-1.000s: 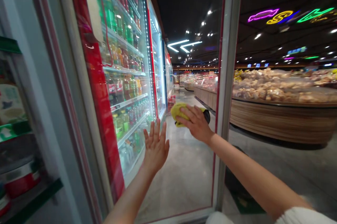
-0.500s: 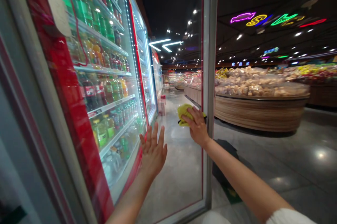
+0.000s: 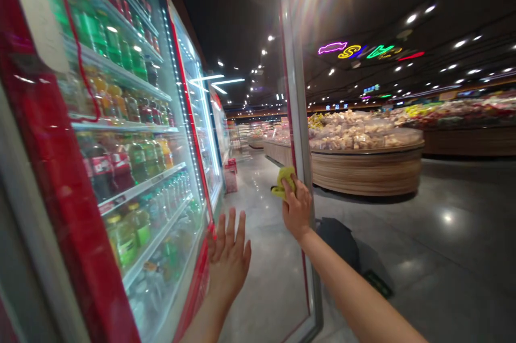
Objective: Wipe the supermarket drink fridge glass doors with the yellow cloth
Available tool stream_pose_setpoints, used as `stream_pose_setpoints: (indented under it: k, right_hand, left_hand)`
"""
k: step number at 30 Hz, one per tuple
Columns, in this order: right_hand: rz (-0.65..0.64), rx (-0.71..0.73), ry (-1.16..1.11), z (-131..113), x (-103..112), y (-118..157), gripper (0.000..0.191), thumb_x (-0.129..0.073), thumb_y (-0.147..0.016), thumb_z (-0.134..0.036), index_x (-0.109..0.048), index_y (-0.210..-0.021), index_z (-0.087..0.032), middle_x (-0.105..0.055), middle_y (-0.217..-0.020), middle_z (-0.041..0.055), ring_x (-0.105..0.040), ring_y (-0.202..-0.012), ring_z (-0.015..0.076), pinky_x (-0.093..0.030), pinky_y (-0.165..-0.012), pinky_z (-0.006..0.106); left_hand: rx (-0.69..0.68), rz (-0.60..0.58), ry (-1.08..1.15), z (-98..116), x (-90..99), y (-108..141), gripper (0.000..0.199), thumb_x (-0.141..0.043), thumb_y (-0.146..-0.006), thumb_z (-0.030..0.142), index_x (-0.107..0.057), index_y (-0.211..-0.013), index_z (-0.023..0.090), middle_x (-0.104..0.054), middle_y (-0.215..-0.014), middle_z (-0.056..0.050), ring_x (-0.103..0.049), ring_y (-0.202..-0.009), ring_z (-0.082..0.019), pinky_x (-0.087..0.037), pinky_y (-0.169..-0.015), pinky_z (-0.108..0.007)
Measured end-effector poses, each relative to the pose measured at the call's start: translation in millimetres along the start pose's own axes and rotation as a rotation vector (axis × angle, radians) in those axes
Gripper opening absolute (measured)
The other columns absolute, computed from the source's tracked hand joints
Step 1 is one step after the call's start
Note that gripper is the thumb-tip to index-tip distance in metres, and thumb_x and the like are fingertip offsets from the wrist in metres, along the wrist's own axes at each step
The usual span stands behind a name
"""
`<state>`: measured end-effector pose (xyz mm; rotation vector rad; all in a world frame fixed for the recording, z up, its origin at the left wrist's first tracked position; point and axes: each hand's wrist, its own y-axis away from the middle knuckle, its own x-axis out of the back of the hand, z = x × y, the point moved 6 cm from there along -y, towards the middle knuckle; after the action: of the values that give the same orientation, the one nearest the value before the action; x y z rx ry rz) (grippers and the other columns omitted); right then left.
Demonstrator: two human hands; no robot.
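A glass fridge door [image 3: 297, 133] with a metal frame stands swung out in front of me. My right hand [image 3: 297, 208] presses a folded yellow cleaning cloth [image 3: 285, 179] to the glass near the door's frame. Its fingers are bent over the cloth, and a dark edge shows at the cloth's lower left. My left hand [image 3: 229, 257] is held up with fingers stretched and spread, palm away from me, at the glass; whether it touches cannot be made out. Nothing is in it.
On the left, a red-framed drinks fridge [image 3: 80, 214] holds shelves of bottles [image 3: 100, 165]. A round wood-sided display stand [image 3: 366, 171] piled with bagged produce is beyond the door. A dark object [image 3: 338, 241] lies on the grey floor [image 3: 443, 257] right of the door.
My view has turned a little to the right, so fridge and display stand sit further left. My right hand with the cloth is slightly lower on the glass. The left hand stays spread.
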<state>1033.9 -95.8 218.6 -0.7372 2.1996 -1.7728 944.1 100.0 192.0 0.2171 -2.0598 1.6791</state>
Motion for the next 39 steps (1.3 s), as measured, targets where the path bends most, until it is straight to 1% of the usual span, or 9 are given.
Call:
stream_pose_setpoints:
  k: [4,10,17,19,25,27,31,34,39]
  right_hand:
    - [-0.073,0.071,-0.096,14.7,17.9,47.7,0.062,-0.046,-0.081,0.003,-0.066,-0.132,-0.026,-0.061,-0.137,0.0106,-0.056,-0.124,0.0251,-0.049,-0.102,0.043]
    - [0.111,0.062,-0.08,55.1,42.4,-24.2,0.057,-0.051,-0.084,-0.001,-0.067,-0.131,-0.031,-0.054,-0.149,0.0069,-0.048,-0.138,0.0273,-0.043,-0.112,0.051]
    - [0.142,0.251,-0.352,76.7,23.9,-4.7,0.056,-0.05,-0.087,-0.001,-0.064,-0.133,-0.031,-0.05,-0.15,0.0077,-0.046,-0.142,0.0278,-0.049,-0.11,0.052]
    - [0.158,0.289,-0.421,74.5,25.7,-36.7,0.057,-0.049,-0.084,0.0,-0.067,-0.13,-0.03,-0.051,-0.149,0.0069,-0.048,-0.14,0.0275,-0.049,-0.11,0.052]
    - [0.223,0.288,-0.496,53.6,35.1,-221.8,0.054,-0.053,-0.073,0.0,-0.074,-0.116,-0.026,-0.056,-0.144,0.0062,-0.052,-0.133,0.0268,-0.047,-0.111,0.049]
    - [0.198,0.293,-0.45,49.6,36.1,-245.6,0.052,-0.056,-0.073,-0.001,-0.074,-0.114,-0.025,-0.054,-0.145,0.006,-0.051,-0.132,0.0263,-0.047,-0.11,0.048]
    - [0.158,0.301,-0.297,49.7,37.9,-205.2,0.043,-0.065,-0.08,-0.015,-0.071,-0.121,-0.027,-0.049,-0.151,0.0064,-0.042,-0.138,0.0302,-0.046,-0.109,0.051]
    - [0.164,0.3,-0.203,49.8,38.2,-140.5,0.033,-0.066,-0.089,-0.03,-0.071,-0.122,-0.028,-0.05,-0.152,0.0065,-0.039,-0.141,0.0322,-0.043,-0.11,0.052]
    - [0.2,0.245,-0.189,61.7,30.0,-16.7,0.026,-0.062,-0.095,-0.022,-0.073,-0.116,-0.031,-0.058,-0.144,0.0048,-0.045,-0.139,0.0293,-0.042,-0.109,0.048]
  left_hand:
    - [0.009,0.013,0.046,-3.9,-3.0,-0.8,0.069,-0.05,-0.101,0.037,-0.019,-0.162,0.028,-0.025,-0.168,-0.007,-0.014,-0.158,-0.026,0.0,-0.128,-0.052]
    - [0.018,0.092,0.016,-5.5,-4.3,-2.8,0.069,-0.049,-0.1,0.048,-0.021,-0.161,0.03,-0.028,-0.167,-0.007,-0.018,-0.157,-0.026,-0.001,-0.128,-0.052]
    - [-0.009,0.192,-0.037,4.8,2.0,-4.7,0.067,-0.044,-0.1,0.051,-0.021,-0.161,0.035,-0.021,-0.17,-0.001,-0.015,-0.158,-0.027,-0.003,-0.128,-0.056]
    - [-0.001,0.219,-0.077,9.1,5.2,-6.8,0.068,-0.044,-0.1,0.05,-0.019,-0.162,0.035,-0.019,-0.171,0.0,-0.015,-0.158,-0.027,-0.004,-0.128,-0.057]
    - [0.046,0.186,-0.256,24.6,6.2,-13.6,0.073,-0.052,-0.098,0.031,-0.017,-0.161,0.042,-0.009,-0.173,0.001,-0.012,-0.158,-0.03,-0.006,-0.127,-0.061]
    - [0.083,0.175,-0.271,28.1,4.8,-14.1,0.075,-0.053,-0.097,0.028,-0.016,-0.161,0.043,-0.006,-0.173,0.0,-0.01,-0.158,-0.031,-0.005,-0.126,-0.062]
    - [0.115,0.138,-0.271,31.8,1.1,-13.4,0.077,-0.053,-0.097,0.027,-0.013,-0.161,0.042,-0.004,-0.173,-0.001,-0.007,-0.158,-0.034,-0.006,-0.126,-0.063]
    - [0.132,0.119,-0.268,31.6,-0.9,-9.9,0.078,-0.054,-0.097,0.028,-0.012,-0.161,0.042,-0.004,-0.173,-0.001,-0.006,-0.158,-0.034,-0.006,-0.126,-0.063]
    - [0.152,0.119,-0.263,37.7,-10.8,12.9,0.077,-0.053,-0.098,0.026,-0.012,-0.162,0.04,-0.006,-0.173,-0.002,-0.006,-0.159,-0.032,-0.006,-0.126,-0.062]
